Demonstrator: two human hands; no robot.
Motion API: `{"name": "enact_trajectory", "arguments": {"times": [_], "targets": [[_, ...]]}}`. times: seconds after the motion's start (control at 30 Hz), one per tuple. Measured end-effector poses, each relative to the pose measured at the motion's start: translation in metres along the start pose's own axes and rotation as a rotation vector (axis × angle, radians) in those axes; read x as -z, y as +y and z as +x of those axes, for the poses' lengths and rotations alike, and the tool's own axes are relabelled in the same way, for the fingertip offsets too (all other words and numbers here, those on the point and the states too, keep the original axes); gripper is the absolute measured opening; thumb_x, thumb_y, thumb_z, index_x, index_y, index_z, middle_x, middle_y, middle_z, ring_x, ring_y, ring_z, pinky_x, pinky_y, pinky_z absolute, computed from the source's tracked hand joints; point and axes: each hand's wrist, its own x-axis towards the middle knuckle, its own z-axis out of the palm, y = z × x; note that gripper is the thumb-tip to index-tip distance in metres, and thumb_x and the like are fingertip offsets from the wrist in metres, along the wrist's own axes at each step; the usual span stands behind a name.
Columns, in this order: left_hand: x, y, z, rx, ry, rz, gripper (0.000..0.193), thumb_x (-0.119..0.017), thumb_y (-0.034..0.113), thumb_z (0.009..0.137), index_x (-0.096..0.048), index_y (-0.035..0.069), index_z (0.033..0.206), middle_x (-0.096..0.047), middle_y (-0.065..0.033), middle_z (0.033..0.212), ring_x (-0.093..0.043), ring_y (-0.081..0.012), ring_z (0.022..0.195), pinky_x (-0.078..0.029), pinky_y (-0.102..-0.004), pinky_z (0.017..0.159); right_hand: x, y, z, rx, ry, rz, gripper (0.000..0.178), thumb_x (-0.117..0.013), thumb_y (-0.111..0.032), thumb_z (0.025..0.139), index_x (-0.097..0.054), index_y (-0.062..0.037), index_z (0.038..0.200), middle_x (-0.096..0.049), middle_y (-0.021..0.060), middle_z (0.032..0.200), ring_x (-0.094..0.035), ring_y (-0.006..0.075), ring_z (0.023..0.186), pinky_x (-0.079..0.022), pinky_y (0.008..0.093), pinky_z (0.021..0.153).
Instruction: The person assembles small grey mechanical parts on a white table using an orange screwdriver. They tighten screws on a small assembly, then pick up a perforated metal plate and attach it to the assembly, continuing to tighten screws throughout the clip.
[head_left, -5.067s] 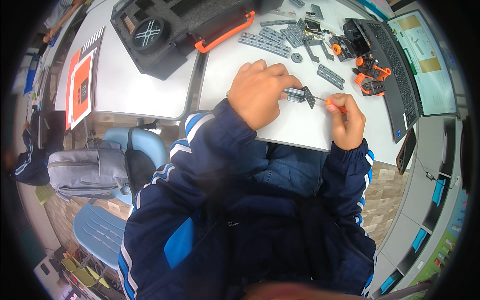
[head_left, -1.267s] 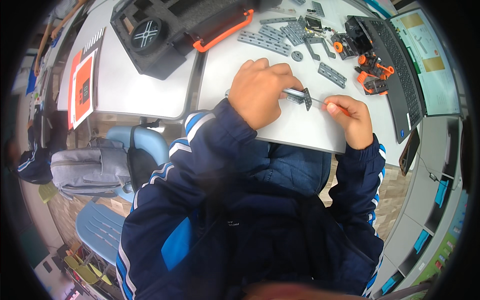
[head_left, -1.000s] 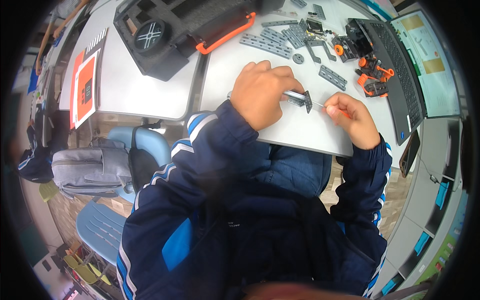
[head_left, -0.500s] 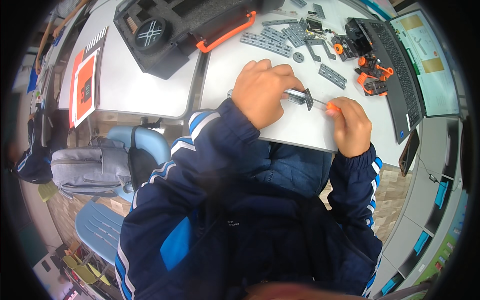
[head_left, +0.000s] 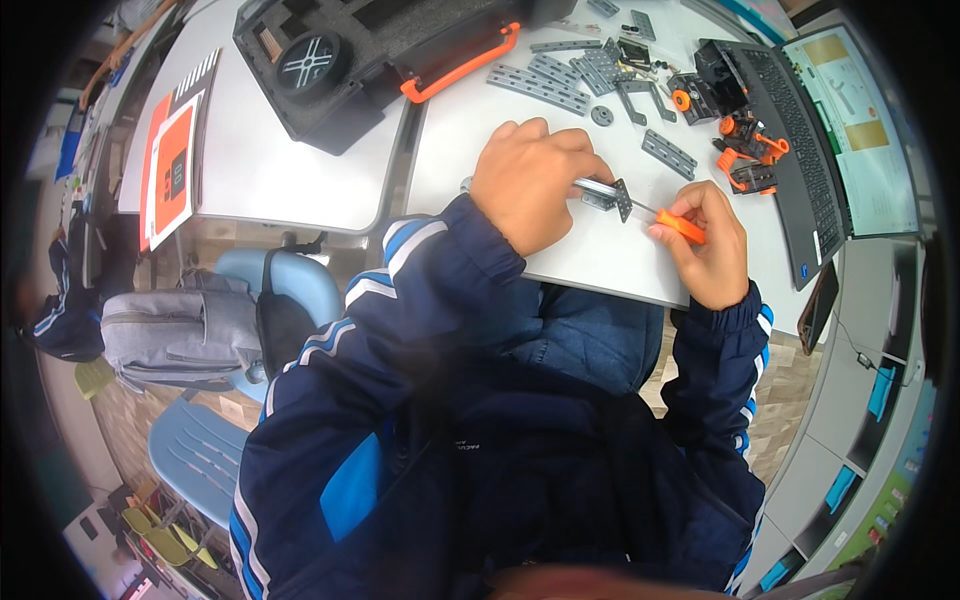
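A white desk (head_left: pixel 300 190) fills the upper part of the view, with a seam running between its two tops. On its far left side lies a large black plastic carrying case with foam lining and an orange handle (head_left: pixel 380 50), a round black wheel (head_left: pixel 305 65) seated in one of its pockets. At the desk's right edge an open dark grey laptop (head_left: pixel 810 120) shows a lit screen. A white and orange booklet (head_left: pixel 170 165) lies flat near the left edge of the desk. Beyond the hands, grey perforated metal strips (head_left: pixel 560 80) are scattered, and just beside the laptop sit small black and orange robot parts (head_left: pixel 745 150). Below the desk, a grey backpack (head_left: pixel 175 335) rests on a light blue chair (head_left: pixel 270 290). Near the front edge of the desk, the left hand (head_left: pixel 530 185) is closed over a slim silver metal bar with a small dark bracket at its end (head_left: pixel 605 195), pressing it down on the surface. The right hand (head_left: pixel 710 245) is curled around a small orange-handled screwdriver (head_left: pixel 680 225), whose thin shaft points at the bracket and appears to touch it.
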Motion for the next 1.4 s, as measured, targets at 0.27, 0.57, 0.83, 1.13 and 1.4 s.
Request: {"name": "enact_trajectory", "arguments": {"times": [0.27, 0.57, 0.83, 1.13, 1.4], "targets": [[-0.002, 0.000, 0.000, -0.012, 0.029, -0.015, 0.036, -0.069, -0.006, 0.069, -0.073, 0.019, 0.095, -0.064, 0.0037, 0.088, -0.053, -0.0231, 0.076, -0.044, -0.0329, 0.075, -0.014, 0.001, -0.007, 0.275, 0.214, -0.233, 0.017, -0.069, 0.005, 0.075, -0.059, 0.0004, 0.089, -0.062, 0.0126, 0.084, -0.061, 0.0293, 0.077, -0.050, 0.0333, 0.070], [-0.003, -0.001, -0.001, -0.031, 0.048, -0.022, 0.036, -0.069, -0.007, 0.068, -0.074, 0.018, 0.094, -0.064, 0.0021, 0.087, -0.052, -0.0236, 0.074, -0.046, -0.0319, 0.073, -0.021, -0.002, -0.007, 0.254, 0.161, -0.398, 0.018, -0.062, 0.004, 0.077, -0.062, -0.0065, 0.091, -0.063, 0.0077, 0.085, -0.056, 0.0262, 0.084, -0.040, 0.0357, 0.080], [-0.003, -0.001, -0.001, -0.041, 0.073, -0.025, 0.036, -0.069, -0.007, 0.068, -0.073, 0.017, 0.094, -0.064, 0.0014, 0.087, -0.052, -0.0241, 0.073, -0.046, -0.0316, 0.073, -0.028, 0.000, -0.008, 0.152, 0.200, -0.279, 0.013, -0.061, 0.001, 0.081, -0.062, -0.0054, 0.093, -0.060, 0.0087, 0.088, -0.055, 0.0285, 0.085, -0.044, 0.0362, 0.077], [-0.002, -0.001, 0.000, -0.021, 0.040, -0.029, 0.036, -0.068, -0.006, 0.068, -0.073, 0.018, 0.094, -0.064, 0.0020, 0.088, -0.053, -0.0237, 0.075, -0.047, -0.0316, 0.074, -0.003, 0.003, -0.007, -0.041, -0.051, -0.006, 0.026, -0.066, 0.001, 0.081, -0.056, -0.0030, 0.104, -0.056, 0.0134, 0.093, -0.059, 0.0262, 0.089, -0.049, 0.0314, 0.076], [-0.002, -0.002, -0.001, -0.006, 0.021, -0.026, 0.036, -0.069, -0.005, 0.070, -0.073, 0.019, 0.095, -0.064, 0.0026, 0.089, -0.053, -0.0232, 0.076, -0.046, -0.0321, 0.076, 0.003, 0.019, -0.018, 0.117, 0.123, 0.046, 0.025, -0.070, 0.008, 0.073, -0.060, 0.0033, 0.095, -0.056, 0.0131, 0.102, -0.060, 0.0221, 0.092, -0.051, 0.0295, 0.081]]}}
